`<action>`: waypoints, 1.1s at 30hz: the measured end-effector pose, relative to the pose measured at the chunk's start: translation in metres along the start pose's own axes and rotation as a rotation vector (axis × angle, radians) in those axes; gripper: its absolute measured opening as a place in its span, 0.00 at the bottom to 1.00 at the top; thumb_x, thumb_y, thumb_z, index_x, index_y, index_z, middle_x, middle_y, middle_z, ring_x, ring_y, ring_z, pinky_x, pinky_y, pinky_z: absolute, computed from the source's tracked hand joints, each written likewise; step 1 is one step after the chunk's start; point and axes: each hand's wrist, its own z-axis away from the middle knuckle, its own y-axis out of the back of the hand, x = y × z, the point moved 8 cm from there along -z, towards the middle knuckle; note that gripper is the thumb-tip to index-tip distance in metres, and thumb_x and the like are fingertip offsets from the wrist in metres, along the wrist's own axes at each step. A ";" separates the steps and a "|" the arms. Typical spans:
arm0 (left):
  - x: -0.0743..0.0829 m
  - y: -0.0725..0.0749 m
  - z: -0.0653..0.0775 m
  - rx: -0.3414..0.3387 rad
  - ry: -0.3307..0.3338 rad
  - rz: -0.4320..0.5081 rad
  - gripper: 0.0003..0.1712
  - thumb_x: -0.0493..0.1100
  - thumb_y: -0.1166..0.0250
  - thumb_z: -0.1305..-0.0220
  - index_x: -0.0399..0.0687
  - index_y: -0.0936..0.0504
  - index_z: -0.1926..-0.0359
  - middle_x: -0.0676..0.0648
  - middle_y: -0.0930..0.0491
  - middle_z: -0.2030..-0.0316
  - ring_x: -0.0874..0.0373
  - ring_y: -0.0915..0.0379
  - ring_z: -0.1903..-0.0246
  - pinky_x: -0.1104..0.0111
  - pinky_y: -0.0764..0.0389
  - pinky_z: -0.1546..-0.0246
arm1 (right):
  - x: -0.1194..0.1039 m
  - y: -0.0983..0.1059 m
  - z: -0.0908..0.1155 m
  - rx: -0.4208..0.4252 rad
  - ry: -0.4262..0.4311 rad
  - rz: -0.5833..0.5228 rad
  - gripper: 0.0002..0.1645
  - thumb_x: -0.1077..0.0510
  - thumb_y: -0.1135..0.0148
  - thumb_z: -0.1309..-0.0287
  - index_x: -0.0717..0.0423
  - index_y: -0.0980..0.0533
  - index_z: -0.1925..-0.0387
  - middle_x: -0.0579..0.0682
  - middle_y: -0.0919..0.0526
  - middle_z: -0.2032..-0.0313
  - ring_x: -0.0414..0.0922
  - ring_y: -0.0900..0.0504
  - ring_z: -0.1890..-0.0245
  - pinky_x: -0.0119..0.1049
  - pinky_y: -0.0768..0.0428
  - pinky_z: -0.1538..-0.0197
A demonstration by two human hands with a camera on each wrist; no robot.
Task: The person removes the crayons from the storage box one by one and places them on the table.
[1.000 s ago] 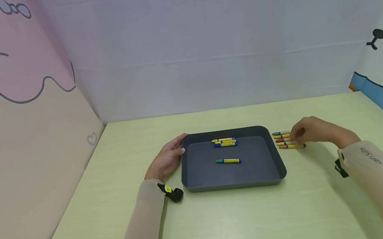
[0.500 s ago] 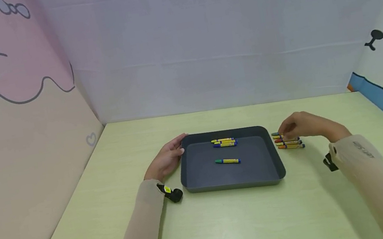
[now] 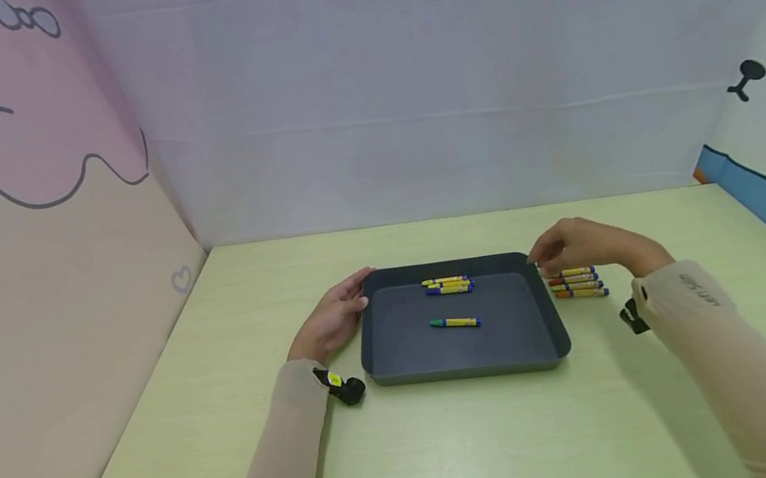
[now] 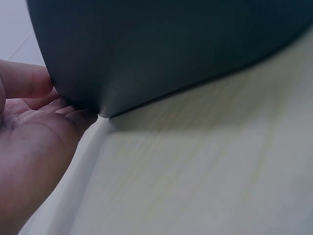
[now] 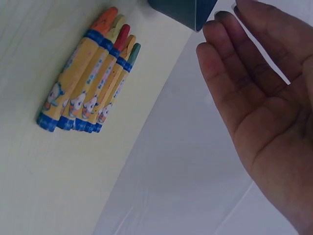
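Observation:
A dark grey rectangular tray (image 3: pixel 463 356) lies on the table, holding a green crayon (image 3: pixel 454 322) in its middle and a small cluster of crayons (image 3: pixel 449 290) nearer the back. My left hand (image 3: pixel 331 319) grips the tray's left rim close to the far corner, thumb at the rim and fingers on the outer side. At the far right corner, the fingertips of my right hand (image 3: pixel 577 244) are right by the rim. Its fingers are loosely bent with nothing between them in the right wrist view. Below it, several crayons (image 5: pixel 88 78) lie side by side: orange, yellow, red and green tips.
The pale wooden table (image 3: pixel 463 445) meets a white cloth backdrop (image 3: pixel 361 107) behind the tray. Side panels with cartoon prints stand left and right. A black wrist camera (image 3: pixel 347 389) sits on the left sleeve, beside the tray's near left corner.
My right hand has moved left and away from me, from over the crayon row to the tray's far right corner. The crayons stay in their row; the left hand keeps its place.

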 end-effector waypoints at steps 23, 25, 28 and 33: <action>0.002 -0.001 0.002 -0.034 -0.017 0.017 0.38 0.23 0.57 0.32 0.40 0.55 0.25 0.44 0.60 0.24 0.49 0.60 0.25 0.77 0.32 0.47 | -0.033 -0.030 -0.041 -0.068 0.070 0.015 0.21 0.59 0.37 0.40 0.63 0.22 0.46 0.59 0.17 0.51 0.49 0.17 0.53 0.44 0.20 0.51; 0.003 -0.001 0.002 -0.041 -0.021 0.015 0.38 0.23 0.57 0.32 0.39 0.56 0.25 0.43 0.60 0.24 0.48 0.60 0.26 0.78 0.31 0.47 | -0.035 -0.032 -0.044 -0.060 0.060 0.012 0.21 0.59 0.37 0.40 0.63 0.22 0.46 0.59 0.17 0.50 0.50 0.18 0.52 0.44 0.20 0.50; 0.002 0.000 0.002 -0.032 -0.014 0.009 0.38 0.24 0.56 0.33 0.41 0.54 0.24 0.46 0.61 0.23 0.51 0.60 0.25 0.77 0.33 0.45 | -0.038 -0.035 -0.048 -0.057 0.067 0.015 0.21 0.59 0.37 0.40 0.63 0.22 0.46 0.59 0.17 0.50 0.50 0.18 0.52 0.45 0.20 0.49; 0.002 0.000 0.002 -0.033 -0.016 -0.004 0.38 0.23 0.57 0.33 0.41 0.55 0.24 0.46 0.62 0.23 0.51 0.62 0.25 0.75 0.35 0.43 | -0.043 -0.043 -0.054 -0.082 0.067 -0.011 0.20 0.59 0.37 0.41 0.63 0.22 0.47 0.58 0.17 0.51 0.48 0.18 0.52 0.45 0.21 0.48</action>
